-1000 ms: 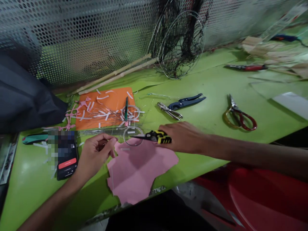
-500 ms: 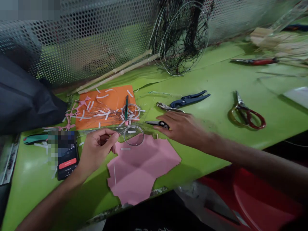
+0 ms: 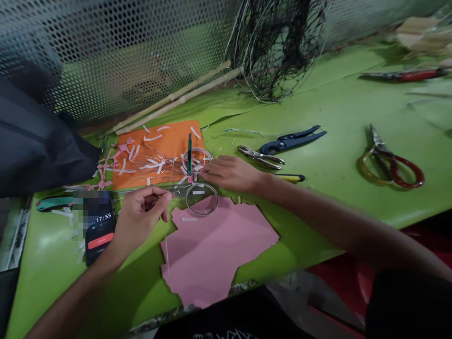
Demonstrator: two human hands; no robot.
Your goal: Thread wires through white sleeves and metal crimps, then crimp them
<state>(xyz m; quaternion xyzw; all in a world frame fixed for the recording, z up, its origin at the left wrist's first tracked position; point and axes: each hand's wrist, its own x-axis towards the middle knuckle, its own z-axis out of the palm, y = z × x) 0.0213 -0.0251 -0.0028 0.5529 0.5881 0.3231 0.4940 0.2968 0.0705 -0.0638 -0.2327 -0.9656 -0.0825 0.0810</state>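
My left hand (image 3: 141, 212) is closed in a pinch on a thin pale strand (image 3: 166, 249) that hangs down over the edge of a torn pink sheet (image 3: 219, 249). A wire ring (image 3: 201, 198) lies just right of that hand. My right hand (image 3: 229, 172) reaches left with its fingers stretched flat, the tips touching the white strips beside a second ring (image 3: 196, 157) on the orange sheet (image 3: 158, 146). A green-handled tool (image 3: 189, 153) lies across that ring. The yellow-and-black cutter (image 3: 291, 178) lies on the green table behind my right wrist.
A phone (image 3: 99, 223) with a running timer and a green knife (image 3: 52, 202) lie at the left. Blue pliers (image 3: 289, 140), silver pliers (image 3: 259, 157) and red-handled scissors (image 3: 388, 162) lie to the right. A black net on wire hoops (image 3: 278, 52), bamboo sticks (image 3: 176, 99) and a dark bag (image 3: 31, 141) stand behind.
My right hand has let go of the yellow-and-black cutter, which now lies on the table, and has moved left to the ring on the orange sheet. My left hand keeps its pinch.
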